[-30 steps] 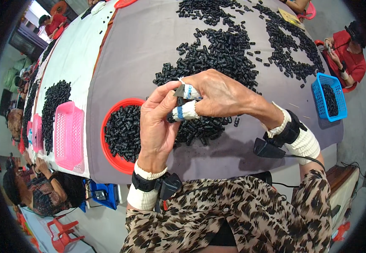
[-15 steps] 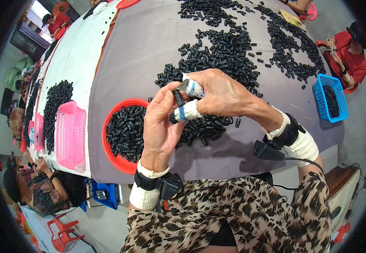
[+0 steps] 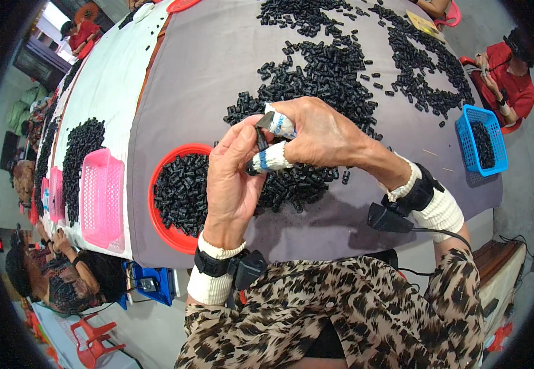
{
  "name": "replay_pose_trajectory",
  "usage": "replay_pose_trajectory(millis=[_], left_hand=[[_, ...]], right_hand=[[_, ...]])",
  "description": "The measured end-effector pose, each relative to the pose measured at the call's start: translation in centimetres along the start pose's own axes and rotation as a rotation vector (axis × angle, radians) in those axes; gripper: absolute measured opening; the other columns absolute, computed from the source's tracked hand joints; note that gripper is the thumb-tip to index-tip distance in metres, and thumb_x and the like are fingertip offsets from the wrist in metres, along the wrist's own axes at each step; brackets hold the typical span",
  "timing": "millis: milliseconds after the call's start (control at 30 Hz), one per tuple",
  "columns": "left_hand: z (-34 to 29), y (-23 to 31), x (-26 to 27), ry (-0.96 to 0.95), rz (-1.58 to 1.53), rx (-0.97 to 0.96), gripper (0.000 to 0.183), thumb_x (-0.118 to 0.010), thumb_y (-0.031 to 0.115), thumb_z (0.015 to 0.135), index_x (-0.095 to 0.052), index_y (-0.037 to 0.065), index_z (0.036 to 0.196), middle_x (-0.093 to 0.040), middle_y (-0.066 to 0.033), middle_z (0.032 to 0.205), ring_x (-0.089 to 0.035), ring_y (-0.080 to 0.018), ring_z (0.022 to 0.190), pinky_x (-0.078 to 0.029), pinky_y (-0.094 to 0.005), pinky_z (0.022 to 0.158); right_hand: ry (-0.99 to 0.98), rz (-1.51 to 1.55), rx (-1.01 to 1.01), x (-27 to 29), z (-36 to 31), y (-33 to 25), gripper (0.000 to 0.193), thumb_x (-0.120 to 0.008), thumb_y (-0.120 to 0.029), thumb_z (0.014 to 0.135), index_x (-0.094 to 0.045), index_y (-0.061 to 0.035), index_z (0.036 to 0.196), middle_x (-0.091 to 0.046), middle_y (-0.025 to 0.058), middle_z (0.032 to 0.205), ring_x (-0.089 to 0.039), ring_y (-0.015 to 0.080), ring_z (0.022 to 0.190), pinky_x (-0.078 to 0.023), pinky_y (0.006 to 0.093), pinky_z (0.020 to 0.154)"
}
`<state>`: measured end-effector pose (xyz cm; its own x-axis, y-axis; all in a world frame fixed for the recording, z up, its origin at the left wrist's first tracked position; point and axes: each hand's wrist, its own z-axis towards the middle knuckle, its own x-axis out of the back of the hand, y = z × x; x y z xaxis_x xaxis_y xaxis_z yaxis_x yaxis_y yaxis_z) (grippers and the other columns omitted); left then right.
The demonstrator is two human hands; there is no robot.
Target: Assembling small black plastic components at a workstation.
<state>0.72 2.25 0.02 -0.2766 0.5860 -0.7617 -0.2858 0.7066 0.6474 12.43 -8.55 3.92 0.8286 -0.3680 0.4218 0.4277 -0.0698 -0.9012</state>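
Note:
My left hand [image 3: 231,184] pinches a small black cylindrical part [image 3: 261,141] between thumb and fingers, above the heap. My right hand [image 3: 325,132] is closed on a small grey metal blade [image 3: 264,119], whose edge lies against the upper end of the part. White wrapping with blue print covers my right index finger, and a white knitted finger sleeve [image 3: 273,157] with a blue stripe covers the thumb. Beneath my hands spreads a big heap of similar black parts [image 3: 316,80]. A red round basin [image 3: 154,203] full of them stands beside my left hand.
A pink basket [image 3: 102,197] stands left of the basin, near another black pile [image 3: 82,147]. At the right edge of the grey-covered table [image 3: 199,80], a blue basket [image 3: 500,157] holds black parts. A person in red [image 3: 513,80] sits beyond it; other people sit at left.
My hands stay nearly in place. The blade and the black part have shifted very slightly against each other; both grips hold.

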Motion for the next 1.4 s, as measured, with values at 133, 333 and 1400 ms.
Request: replay_pose_trajectory(millis=[133, 333, 1400], left_hand=[[-0.3, -0.2, 0.4, -0.006, -0.017, -0.018, 0.025, -0.051, 0.013, 0.09, -0.054, -0.004, 0.109, -0.061, -0.0111, 0.097, -0.06, -0.0162, 0.088, -0.05, -0.0292, 0.08], [-0.4, -0.2, 0.7, -0.057, -0.039, -0.01, 0.024, -0.052, 0.011, 0.089, -0.054, -0.003, 0.109, -0.061, -0.0114, 0.1, -0.061, -0.0167, 0.089, -0.05, -0.0294, 0.08], [-0.7, 0.0, 0.0, 0.016, 0.065, -0.046, 0.023, -0.056, 0.01, 0.087, -0.057, -0.003, 0.106, -0.063, -0.0088, 0.094, -0.062, -0.013, 0.082, -0.051, -0.0252, 0.074]], right_hand=[[-0.01, -0.049, 0.028, 0.0, 0.3, 0.5, 0.036, -0.069, -0.03, 0.065, -0.058, 0.0028, 0.074, -0.057, 0.01, 0.061, -0.053, 0.0161, 0.056, -0.043, 0.0318, 0.055], [-0.094, -0.118, 0.042, 0.2, 0.4, 0.6, 0.033, -0.073, -0.026, 0.066, -0.057, 0.0009, 0.076, -0.052, 0.0034, 0.063, -0.047, 0.0132, 0.059, -0.038, 0.0302, 0.054], [-0.109, -0.14, 0.079, 0.2, 0.1, 0.3, 0.021, -0.064, -0.017, 0.068, -0.056, 0.0003, 0.075, -0.052, 0.0039, 0.06, -0.047, 0.0144, 0.054, -0.036, 0.0326, 0.05]])
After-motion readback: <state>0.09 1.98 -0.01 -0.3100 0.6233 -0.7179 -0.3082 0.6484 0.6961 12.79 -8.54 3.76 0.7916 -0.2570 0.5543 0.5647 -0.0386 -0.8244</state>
